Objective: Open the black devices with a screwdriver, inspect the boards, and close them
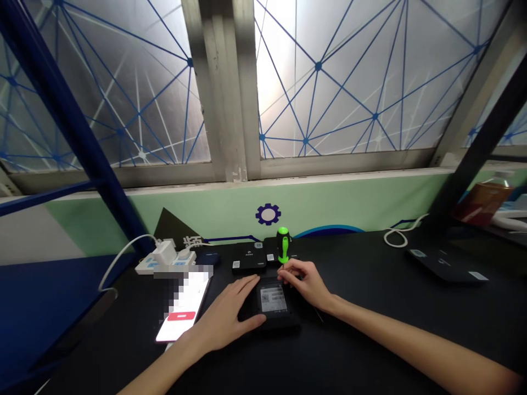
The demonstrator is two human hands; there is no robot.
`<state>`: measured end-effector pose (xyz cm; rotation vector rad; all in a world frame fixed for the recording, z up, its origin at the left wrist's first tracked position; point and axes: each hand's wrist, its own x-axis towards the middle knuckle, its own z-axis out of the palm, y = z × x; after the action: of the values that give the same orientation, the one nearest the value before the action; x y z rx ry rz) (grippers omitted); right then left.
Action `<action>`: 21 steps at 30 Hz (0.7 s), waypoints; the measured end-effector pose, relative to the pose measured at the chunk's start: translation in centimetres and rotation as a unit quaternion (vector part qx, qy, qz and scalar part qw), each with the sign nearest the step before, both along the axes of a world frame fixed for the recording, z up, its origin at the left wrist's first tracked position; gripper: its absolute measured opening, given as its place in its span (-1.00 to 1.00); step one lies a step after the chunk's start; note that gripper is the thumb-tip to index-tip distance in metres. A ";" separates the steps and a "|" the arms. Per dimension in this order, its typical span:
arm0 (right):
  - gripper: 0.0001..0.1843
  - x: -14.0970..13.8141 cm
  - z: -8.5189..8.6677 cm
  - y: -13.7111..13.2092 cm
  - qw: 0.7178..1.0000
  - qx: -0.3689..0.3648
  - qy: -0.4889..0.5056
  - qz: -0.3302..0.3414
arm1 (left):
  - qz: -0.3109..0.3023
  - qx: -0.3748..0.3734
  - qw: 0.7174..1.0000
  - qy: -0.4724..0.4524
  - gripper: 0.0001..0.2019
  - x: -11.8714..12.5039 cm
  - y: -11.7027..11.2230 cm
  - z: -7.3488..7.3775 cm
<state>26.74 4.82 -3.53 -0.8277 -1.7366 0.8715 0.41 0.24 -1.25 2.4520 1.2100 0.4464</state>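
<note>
Left hand flat on black device | right hand pinching green-handled screwdriver upright above it | hands just apart, either side of it

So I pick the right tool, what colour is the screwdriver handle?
The screwdriver handle is bright green, seen best in the head view.

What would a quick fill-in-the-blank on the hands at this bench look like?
The right hand grips an upright screwdriver with a bright ____ handle. The left hand lies on a flat, ____ rectangular device. A lit smartphone lies to the ____ of the left hand. A white plastic power strip holds a white ____.

Missing words: green; black; left; charger.
</note>
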 end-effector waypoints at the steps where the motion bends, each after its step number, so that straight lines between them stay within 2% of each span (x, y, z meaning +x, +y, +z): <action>1: -0.71 0.0 0.0 0.0 1.000 -0.002 0.000 0.002 | 0.000 -0.004 1.000 0.002 -0.26 0.0 0.0 0.1; 8: -0.73 0.2 0.4 -0.2 1.000 0.008 -0.009 0.018 | 0.006 -0.016 1.000 0.009 -0.25 0.1 0.0 0.2; 21: -0.77 0.1 0.2 -0.2 1.000 0.018 -0.020 0.009 | 0.000 -0.005 1.000 0.012 -0.25 0.0 0.1 -0.1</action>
<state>26.88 4.58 -3.38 -0.8129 -1.7923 0.8380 0.38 0.32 -1.36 2.4570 1.2181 0.4109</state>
